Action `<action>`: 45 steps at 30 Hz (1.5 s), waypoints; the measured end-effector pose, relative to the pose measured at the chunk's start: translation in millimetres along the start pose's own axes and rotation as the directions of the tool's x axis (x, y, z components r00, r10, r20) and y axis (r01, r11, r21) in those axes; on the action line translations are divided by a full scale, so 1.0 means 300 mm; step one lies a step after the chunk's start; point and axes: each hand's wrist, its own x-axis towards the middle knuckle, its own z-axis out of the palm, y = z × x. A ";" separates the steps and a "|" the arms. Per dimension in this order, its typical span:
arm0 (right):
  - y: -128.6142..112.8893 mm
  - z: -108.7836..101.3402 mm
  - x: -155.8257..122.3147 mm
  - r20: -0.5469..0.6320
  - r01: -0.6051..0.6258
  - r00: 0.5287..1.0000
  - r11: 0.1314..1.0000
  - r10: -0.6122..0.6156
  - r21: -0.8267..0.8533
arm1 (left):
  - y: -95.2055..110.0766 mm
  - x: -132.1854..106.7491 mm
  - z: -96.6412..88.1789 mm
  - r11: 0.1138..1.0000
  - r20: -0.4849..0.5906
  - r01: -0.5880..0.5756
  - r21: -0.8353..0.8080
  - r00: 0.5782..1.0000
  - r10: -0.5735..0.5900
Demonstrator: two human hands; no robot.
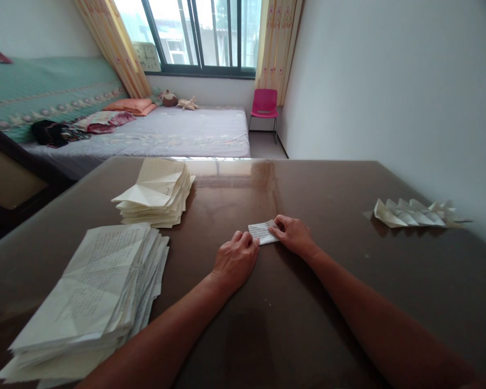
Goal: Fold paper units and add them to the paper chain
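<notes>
A small folded paper (263, 232) with writing on it lies on the brown table, between my two hands. My left hand (237, 259) has its curled fingers on the paper's left edge. At the opposite edge, my right hand (295, 234) pinches the upper right corner between thumb and fingers. Left of my left arm is a thick stack of written sheets (93, 275), creased from folding. Behind it stands a second stack of cream paper (157, 189), its top sheet partly raised. Several folded paper pieces (413, 212) stand in a row at the right.
The glossy brown table (324, 189) reaches toward a bed (202, 129) under the window. A pink chair (264, 104) stands beside the bed. A white wall (389, 97) runs along the right, and a dark chair back (16, 178) is at the left.
</notes>
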 end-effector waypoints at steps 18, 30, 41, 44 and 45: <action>-0.001 0.001 0.001 -0.002 0.001 1.000 1.000 -0.001 -0.008 | 0.008 -0.014 0.012 0.999 -0.029 -0.028 0.015 0.999 0.029; -0.001 0.002 0.000 -0.013 0.011 1.000 1.000 -0.011 -0.016 | 0.011 -0.010 0.023 0.997 -0.032 -0.066 0.044 0.997 0.068; 0.012 -0.011 0.015 -0.046 0.038 0.998 0.997 -0.035 0.067 | 0.011 -0.013 0.010 0.996 -0.058 -0.091 0.024 0.994 0.092; -0.008 -0.028 -0.037 -0.259 0.186 0.952 0.981 -0.165 0.058 | 0.015 -0.012 0.008 0.994 -0.048 -0.094 0.051 0.994 0.097; -0.018 -0.026 -0.067 -0.308 0.261 0.919 0.965 -0.247 0.007 | 0.015 -0.012 0.008 0.994 -0.046 -0.098 0.054 0.994 0.100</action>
